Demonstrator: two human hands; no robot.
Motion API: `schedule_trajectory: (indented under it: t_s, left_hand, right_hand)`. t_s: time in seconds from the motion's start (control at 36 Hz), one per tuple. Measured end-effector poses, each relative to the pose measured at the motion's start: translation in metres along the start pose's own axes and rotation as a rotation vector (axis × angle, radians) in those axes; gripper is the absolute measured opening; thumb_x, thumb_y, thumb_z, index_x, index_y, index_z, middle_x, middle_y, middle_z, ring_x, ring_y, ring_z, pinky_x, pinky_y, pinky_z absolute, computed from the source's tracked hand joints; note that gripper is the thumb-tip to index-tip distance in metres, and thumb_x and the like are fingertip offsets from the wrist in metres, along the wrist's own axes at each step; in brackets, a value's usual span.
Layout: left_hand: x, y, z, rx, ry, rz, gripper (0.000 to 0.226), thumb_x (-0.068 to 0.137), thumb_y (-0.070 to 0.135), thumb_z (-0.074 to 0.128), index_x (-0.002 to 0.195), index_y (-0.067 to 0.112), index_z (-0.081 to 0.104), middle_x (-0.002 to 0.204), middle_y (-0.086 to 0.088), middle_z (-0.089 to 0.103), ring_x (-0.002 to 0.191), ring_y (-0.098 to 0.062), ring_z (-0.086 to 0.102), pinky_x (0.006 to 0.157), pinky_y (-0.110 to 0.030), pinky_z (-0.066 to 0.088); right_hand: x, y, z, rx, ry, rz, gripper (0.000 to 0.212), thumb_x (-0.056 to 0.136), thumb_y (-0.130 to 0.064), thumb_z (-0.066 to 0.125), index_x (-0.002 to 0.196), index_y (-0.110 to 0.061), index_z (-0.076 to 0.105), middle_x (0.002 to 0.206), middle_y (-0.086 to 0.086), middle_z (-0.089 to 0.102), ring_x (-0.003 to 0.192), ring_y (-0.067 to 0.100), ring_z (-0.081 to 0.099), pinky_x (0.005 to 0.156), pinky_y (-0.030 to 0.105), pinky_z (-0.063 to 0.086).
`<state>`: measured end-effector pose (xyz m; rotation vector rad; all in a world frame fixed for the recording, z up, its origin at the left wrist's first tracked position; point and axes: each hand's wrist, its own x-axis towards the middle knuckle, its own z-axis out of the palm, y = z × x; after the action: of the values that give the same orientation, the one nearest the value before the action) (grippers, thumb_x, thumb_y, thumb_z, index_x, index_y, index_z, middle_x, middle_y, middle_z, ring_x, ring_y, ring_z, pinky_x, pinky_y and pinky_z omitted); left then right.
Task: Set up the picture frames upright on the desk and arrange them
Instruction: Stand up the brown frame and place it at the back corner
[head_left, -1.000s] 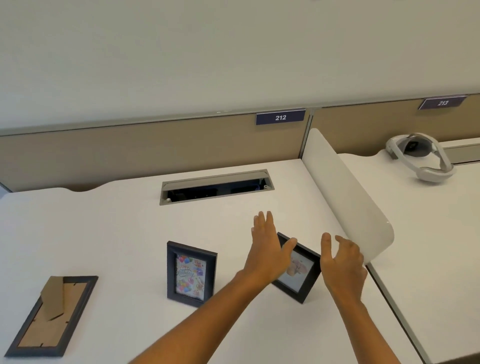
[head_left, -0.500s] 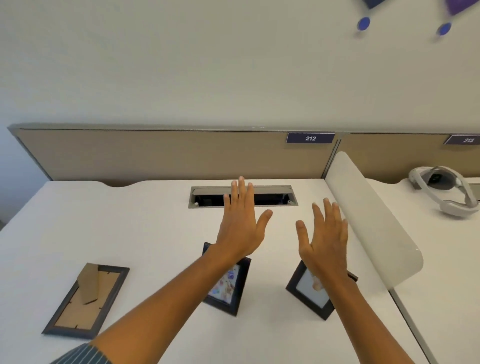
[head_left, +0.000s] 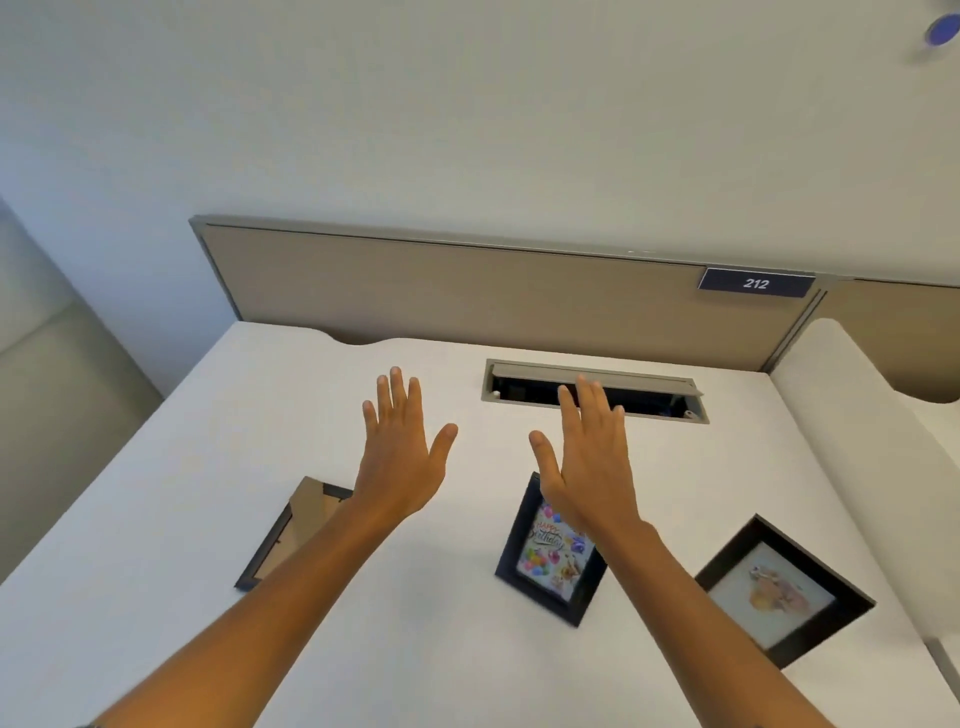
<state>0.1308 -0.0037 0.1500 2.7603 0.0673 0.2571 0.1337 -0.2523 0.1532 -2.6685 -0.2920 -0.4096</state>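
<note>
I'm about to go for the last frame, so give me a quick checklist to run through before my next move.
1. Left hand free: ok, open, holding nothing.
2. Right hand free: ok, open, holding nothing.
3. Birthday frame upright: ok, standing, picture facing you.
4. Animal-picture frame upright: ok, standing, turned at an angle.
5. Face-down frame upright: not ok, lying flat, back up, partly hidden by the left forearm.
6. Its stand ready to open: cannot tell.

Both arms reach forward — left hand and right hand flat, empty (fingers spread).
</note>
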Motion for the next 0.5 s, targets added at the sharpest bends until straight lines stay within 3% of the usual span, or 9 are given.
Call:
schedule_trajectory:
  t_s: [0.33, 0.5]
  left_hand:
    - [-0.039, -0.142, -0.015, -0.024, -0.030, -0.218, 0.082, 0.101, 0.059, 0.033, 0.165, 0.015, 0.006, 0.173, -0.008, -0.010, 0.158, -0.028, -0.016, 0.124, -0.047, -0.010]
    - [-0.073, -0.199, -0.001, -0.199, -0.070, -0.382, 0.074, 0.107, 0.048, 0.038, 0.165, 0.017, 0.005, 0.173, -0.009, -0.004, 0.158, -0.032, -0.015, 0.125, -0.053, 0.003]
  right_hand:
    - [-0.004, -0.110, 0.095, 0.096, -0.211, -0.144, 0.075, 0.110, -0.056, 0.030, 0.172, -0.014, 0.024, 0.184, 0.006, 0.003, 0.170, 0.025, -0.005, 0.137, 0.056, 0.003]
    - [-0.024, -0.148, 0.144, 0.085, -0.319, -0.199, 0.071, 0.113, -0.052, 0.032, 0.170, -0.011, 0.029, 0.183, 0.010, 0.010, 0.170, 0.028, 0.002, 0.136, 0.057, 0.007]
